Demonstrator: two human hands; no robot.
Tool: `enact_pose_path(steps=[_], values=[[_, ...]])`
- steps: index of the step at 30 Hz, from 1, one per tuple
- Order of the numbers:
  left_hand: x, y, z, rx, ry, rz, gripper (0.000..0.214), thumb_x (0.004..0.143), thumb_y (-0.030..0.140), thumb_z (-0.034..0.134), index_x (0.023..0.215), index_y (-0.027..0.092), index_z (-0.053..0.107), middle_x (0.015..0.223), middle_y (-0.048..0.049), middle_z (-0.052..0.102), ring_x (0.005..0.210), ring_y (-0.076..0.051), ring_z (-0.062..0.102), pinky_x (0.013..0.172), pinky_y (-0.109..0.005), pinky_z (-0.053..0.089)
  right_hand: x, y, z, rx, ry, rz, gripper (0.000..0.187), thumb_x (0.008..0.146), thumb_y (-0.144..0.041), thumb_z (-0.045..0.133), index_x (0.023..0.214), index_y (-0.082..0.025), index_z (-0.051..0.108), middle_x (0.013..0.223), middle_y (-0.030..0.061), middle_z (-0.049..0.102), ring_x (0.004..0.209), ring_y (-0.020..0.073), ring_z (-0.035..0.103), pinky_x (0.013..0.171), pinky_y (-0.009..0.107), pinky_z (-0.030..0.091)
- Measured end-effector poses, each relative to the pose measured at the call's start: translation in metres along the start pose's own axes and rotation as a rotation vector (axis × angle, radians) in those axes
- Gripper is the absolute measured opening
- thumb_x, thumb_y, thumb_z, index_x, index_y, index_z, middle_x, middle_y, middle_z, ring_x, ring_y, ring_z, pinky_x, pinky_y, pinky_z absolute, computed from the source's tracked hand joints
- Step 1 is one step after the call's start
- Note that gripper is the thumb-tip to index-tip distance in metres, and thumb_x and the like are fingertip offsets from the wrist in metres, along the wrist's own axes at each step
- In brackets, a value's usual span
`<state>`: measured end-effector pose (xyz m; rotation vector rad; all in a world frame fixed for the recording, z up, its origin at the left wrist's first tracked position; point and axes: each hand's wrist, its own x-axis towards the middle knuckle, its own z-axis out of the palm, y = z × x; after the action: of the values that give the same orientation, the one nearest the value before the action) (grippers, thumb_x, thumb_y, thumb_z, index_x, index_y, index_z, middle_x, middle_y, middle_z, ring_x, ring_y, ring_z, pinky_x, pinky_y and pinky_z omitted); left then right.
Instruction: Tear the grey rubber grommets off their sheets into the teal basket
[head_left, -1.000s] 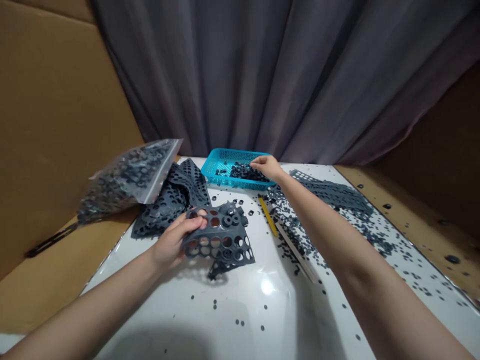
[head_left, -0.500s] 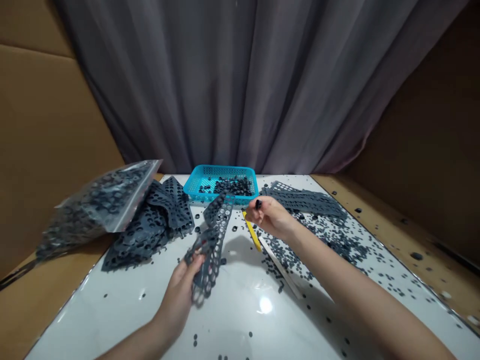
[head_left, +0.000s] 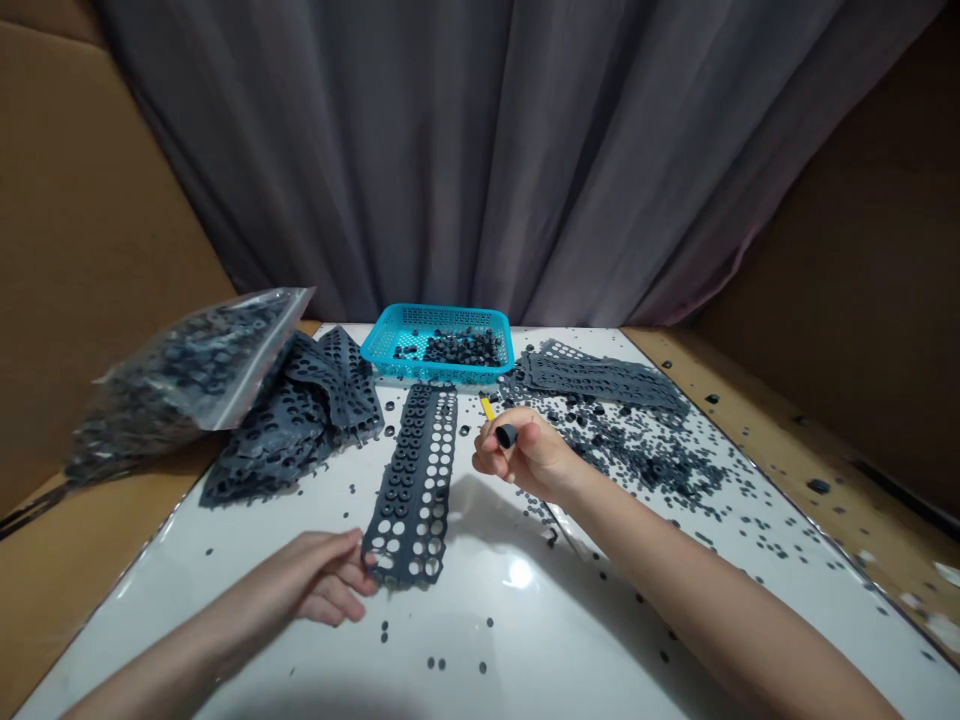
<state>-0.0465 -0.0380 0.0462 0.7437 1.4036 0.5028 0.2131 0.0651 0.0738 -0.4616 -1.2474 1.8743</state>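
My right hand (head_left: pixel 529 455) is closed in a pinch on a small black rubber cap (head_left: pixel 506 435), its round open end facing me. It hovers over the table, right of a long dark perforated rubber sheet (head_left: pixel 417 470). That sheet extends away from me; ring-shaped pieces fill most of its left rows, while bare holes show on the right and at the near end. At the sheet's near left corner, my left hand (head_left: pixel 334 580) has its fingertips on the edge, some fingers partly under it. Behind my right hand, a yellow-handled tool (head_left: pixel 487 408) is mostly hidden.
A blue basket (head_left: pixel 436 368) with black caps stands at the back. Left are a zip bag (head_left: pixel 195 365) of black parts and piled perforated sheets (head_left: pixel 281 435). Stacked sheets (head_left: pixel 604 378) and scattered black bits (head_left: pixel 660 460) lie right. A white stick (head_left: pixel 570 532) is partly covered.
The perforated sheet, bunched up in my left hand before, is now spread out flat. My left hand has shifted left to its corner. My right hand has come slightly nearer with the cap.
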Motion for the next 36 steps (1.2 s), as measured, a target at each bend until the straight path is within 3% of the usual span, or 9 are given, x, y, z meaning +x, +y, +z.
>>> enact_pose_path(steps=[5,9,12,16,18,20,21,29,36], values=[[0.016,0.014,-0.019,0.3,0.106,0.314,0.036,0.067,0.048,0.066,0.062,0.013,0.062,0.056,-0.0041,0.062,0.049,-0.014,0.053,0.045,-0.021,0.032,0.038,-0.018,-0.029,-0.598,0.21,-0.089,0.032,0.065,-0.048,0.07,0.067,-0.016,0.069,0.074,0.0042,0.067,0.063,0.012,0.056,0.061,0.027,0.045],[0.037,0.022,-0.005,0.543,0.143,0.38,0.034,0.068,0.047,0.063,0.07,0.013,0.063,0.049,-0.0019,0.06,0.045,-0.014,0.05,0.047,-0.022,0.033,0.102,-0.032,-0.081,-1.269,0.435,-0.039,0.034,0.081,-0.033,0.053,0.107,-0.013,0.064,0.089,0.0071,0.065,0.079,0.0169,0.057,0.075,0.033,0.045],[0.047,0.023,0.001,0.588,0.146,0.369,0.029,0.068,0.042,0.063,0.071,0.014,0.06,0.046,0.0,0.058,0.043,-0.014,0.048,0.046,-0.023,0.033,0.131,-0.034,-0.1,-1.399,0.421,0.026,0.034,0.067,-0.025,0.07,0.1,-0.015,0.068,0.096,0.0098,0.062,0.096,0.0261,0.052,0.087,0.043,0.039],[0.044,0.023,0.002,0.582,0.105,0.406,0.026,0.072,0.04,0.057,0.069,0.015,0.06,0.05,0.0009,0.055,0.047,-0.013,0.047,0.046,-0.022,0.031,0.111,-0.021,-0.062,-1.617,0.435,-0.258,0.021,0.073,-0.028,0.065,0.091,-0.018,0.066,0.109,0.0126,0.053,0.108,0.0312,0.042,0.09,0.047,0.032],[0.039,0.026,0.006,0.554,0.111,0.467,0.023,0.074,0.038,0.056,0.069,0.016,0.058,0.055,0.0014,0.053,0.051,-0.013,0.046,0.048,-0.022,0.03,0.081,-0.006,-0.027,-1.587,0.164,-0.298,0.021,0.078,-0.038,0.058,0.077,-0.017,0.062,0.089,0.0081,0.057,0.088,0.0229,0.05,0.079,0.038,0.037],[0.033,0.03,0.011,0.517,0.118,0.531,0.02,0.077,0.036,0.053,0.071,0.017,0.054,0.057,0.0027,0.05,0.053,-0.012,0.044,0.049,-0.021,0.029,0.049,0.011,0.005,-1.502,-0.217,-0.106,0.031,0.077,-0.047,0.058,0.071,-0.018,0.058,0.07,0.0019,0.056,0.066,0.0151,0.049,0.064,0.029,0.036],[0.031,0.031,0.013,0.502,0.111,0.554,0.019,0.079,0.036,0.051,0.073,0.017,0.052,0.058,0.0033,0.048,0.053,-0.012,0.043,0.05,-0.021,0.029,0.036,0.019,0.017,-1.5,-0.299,-0.048,0.031,0.077,-0.048,0.058,0.072,-0.017,0.056,0.068,0.0008,0.055,0.062,0.0134,0.047,0.061,0.028,0.034],[0.03,0.031,0.023,0.245,0.008,0.581,0.011,0.082,0.028,0.052,0.081,0.02,0.045,0.069,0.0041,0.049,0.066,-0.011,0.047,0.059,-0.021,0.033,0.012,0.046,0.032,-1.497,-0.185,0.065,0.025,0.079,-0.04,0.058,0.071,-0.017,0.052,0.066,0.0009,0.056,0.058,0.0118,0.046,0.059,0.026,0.03],[0.037,0.024,0.019,-0.124,-0.019,0.39,0.032,0.074,0.032,0.065,0.087,0.022,0.038,0.064,0.0044,0.059,0.063,-0.012,0.057,0.06,-0.022,0.038,0.009,0.051,0.035,-1.524,-0.174,0.018,0.018,0.083,-0.03,0.05,0.07,-0.017,0.051,0.063,-0.0002,0.054,0.057,0.012,0.044,0.057,0.025,0.029]])
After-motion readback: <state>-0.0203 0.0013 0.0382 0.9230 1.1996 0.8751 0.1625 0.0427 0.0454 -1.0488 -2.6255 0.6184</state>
